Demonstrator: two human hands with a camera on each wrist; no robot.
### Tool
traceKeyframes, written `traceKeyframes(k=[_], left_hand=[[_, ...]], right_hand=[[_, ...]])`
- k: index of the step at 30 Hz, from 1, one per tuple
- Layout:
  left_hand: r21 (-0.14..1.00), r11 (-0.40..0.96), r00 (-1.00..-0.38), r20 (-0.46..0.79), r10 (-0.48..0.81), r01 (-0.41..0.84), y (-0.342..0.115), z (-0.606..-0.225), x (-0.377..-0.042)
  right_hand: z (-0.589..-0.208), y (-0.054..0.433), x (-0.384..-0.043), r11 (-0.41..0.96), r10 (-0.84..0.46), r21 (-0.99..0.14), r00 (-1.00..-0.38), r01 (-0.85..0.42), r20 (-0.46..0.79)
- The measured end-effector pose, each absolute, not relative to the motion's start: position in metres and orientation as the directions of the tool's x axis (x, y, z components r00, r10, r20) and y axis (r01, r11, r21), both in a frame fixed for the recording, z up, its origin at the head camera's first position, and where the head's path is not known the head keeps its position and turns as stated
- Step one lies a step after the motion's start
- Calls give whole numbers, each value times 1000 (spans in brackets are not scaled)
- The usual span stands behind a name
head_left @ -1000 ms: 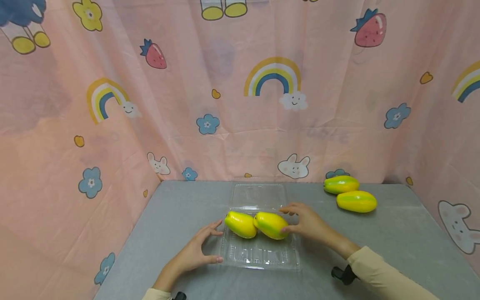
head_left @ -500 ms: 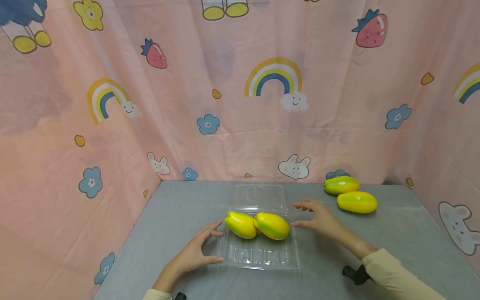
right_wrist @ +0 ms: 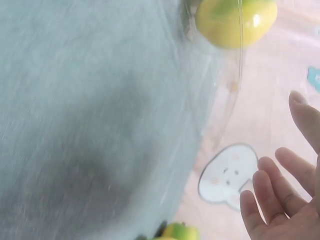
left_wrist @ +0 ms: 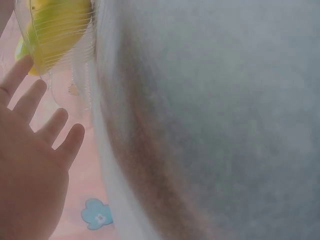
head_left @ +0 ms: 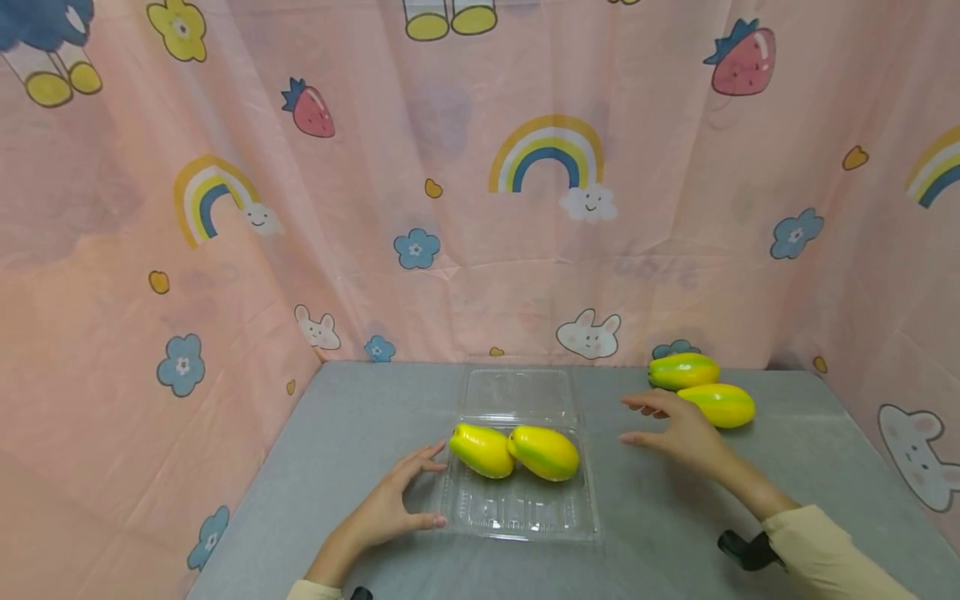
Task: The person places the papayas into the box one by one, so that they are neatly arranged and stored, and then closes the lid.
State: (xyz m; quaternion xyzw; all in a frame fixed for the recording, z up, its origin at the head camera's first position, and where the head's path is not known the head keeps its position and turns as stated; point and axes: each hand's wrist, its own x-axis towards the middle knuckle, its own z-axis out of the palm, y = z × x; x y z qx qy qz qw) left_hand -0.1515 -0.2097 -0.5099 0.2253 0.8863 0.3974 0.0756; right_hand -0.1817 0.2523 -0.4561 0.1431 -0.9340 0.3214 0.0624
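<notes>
Two yellow-green papayas, a left one (head_left: 482, 452) and a right one (head_left: 545, 454), lie side by side in the back part of a clear plastic clamshell box (head_left: 522, 532). Its lid (head_left: 517, 392) is folded back behind it. My left hand (head_left: 382, 507) has its fingers spread, fingertips right at the box's left edge. To the right of the box, my right hand (head_left: 686, 437) is held above the table with relaxed fingers and nothing in them. Behind it are a nearer papaya (head_left: 726, 407), partly covered by the hand, and a farther papaya (head_left: 683, 370).
A grey tabletop (head_left: 360, 408) carries everything. Pink patterned curtain (head_left: 480, 300) hangs along the back and both sides, with the two loose papayas close to the back edge. A black strap piece (head_left: 746, 550) shows by the right sleeve.
My right hand has let go of the right papaya in the box and moved right, toward the loose papayas. My left hand and the box have stayed put.
</notes>
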Motion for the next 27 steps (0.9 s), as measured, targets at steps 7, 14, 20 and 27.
traceKeyframes(k=[7,14,20,27], left_hand=[[736,590,-890,39,454,333,-210,-511,-152],[740,585,-889,35,457,330,-210,-510,-153],[743,579,-885,38,463,335,-211,-509,-152],[747,575,-884,36,467,334,-211,-509,-152]], right_hand=[[-454,274,-182,762,-185,-597,-968,-252,172],[-456,294,-182,785,-158,-578,-974,-223,160],[-458,312,-183,798,-136,-570,-980,-195,145],[-454,330,-182,810,-113,-565,-988,-155,109]])
